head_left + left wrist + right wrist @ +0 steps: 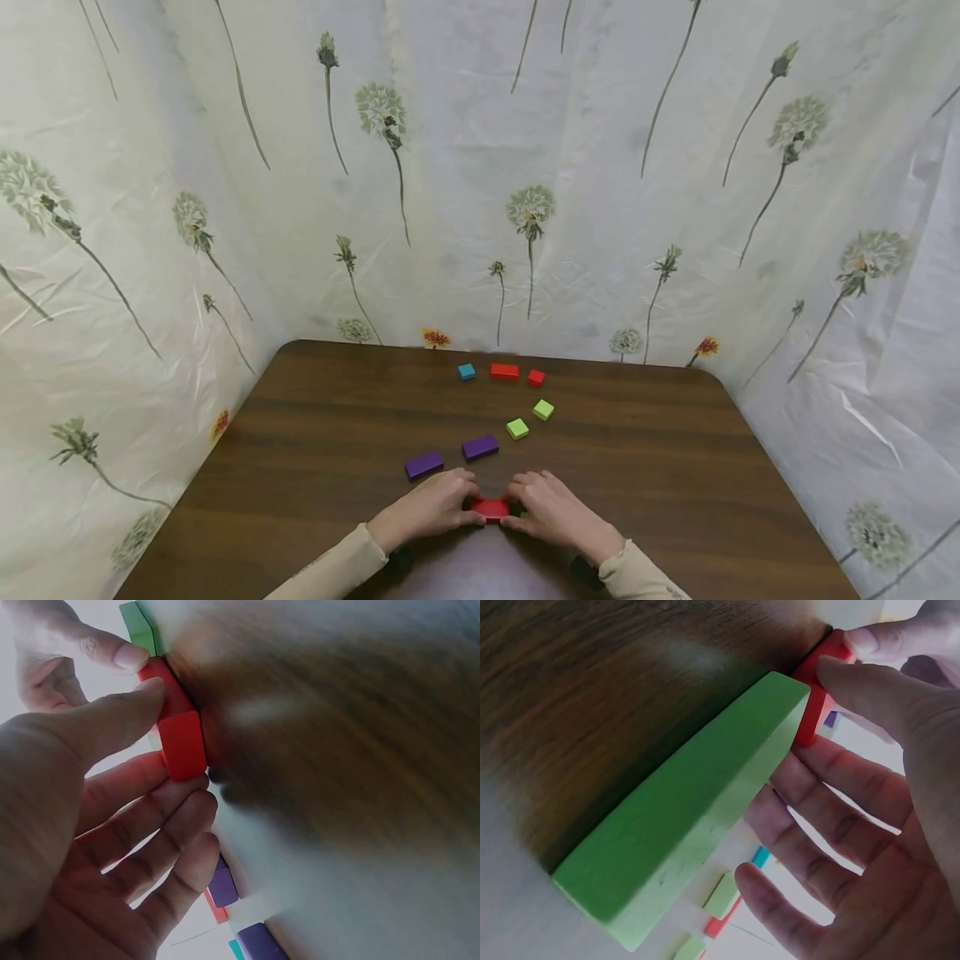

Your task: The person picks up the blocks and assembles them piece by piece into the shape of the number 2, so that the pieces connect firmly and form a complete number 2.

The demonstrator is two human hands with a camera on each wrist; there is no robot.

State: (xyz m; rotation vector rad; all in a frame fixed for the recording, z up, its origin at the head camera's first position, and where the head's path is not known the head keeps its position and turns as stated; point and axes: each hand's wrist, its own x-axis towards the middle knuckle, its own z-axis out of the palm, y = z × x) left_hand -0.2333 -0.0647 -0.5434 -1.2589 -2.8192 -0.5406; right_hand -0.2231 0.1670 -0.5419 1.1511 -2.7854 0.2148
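Both hands meet at a red block (491,510) near the table's front. The left hand (438,504) pinches its left end, thumb in front and fingers behind; the left wrist view shows that thumb on the red block (182,735). At the other end the right hand (558,510) pinches it the same way, as the right wrist view shows on the red block (814,690). A long green block (690,802) lies against the red block's right end, mostly hidden by the right hand in the head view.
Beyond the hands lie two purple blocks (424,465), (480,447), two light green blocks (517,429), (543,409), a blue block (467,372) and two red blocks (505,372), (536,377). A flowered curtain (465,167) surrounds the brown table (637,433).
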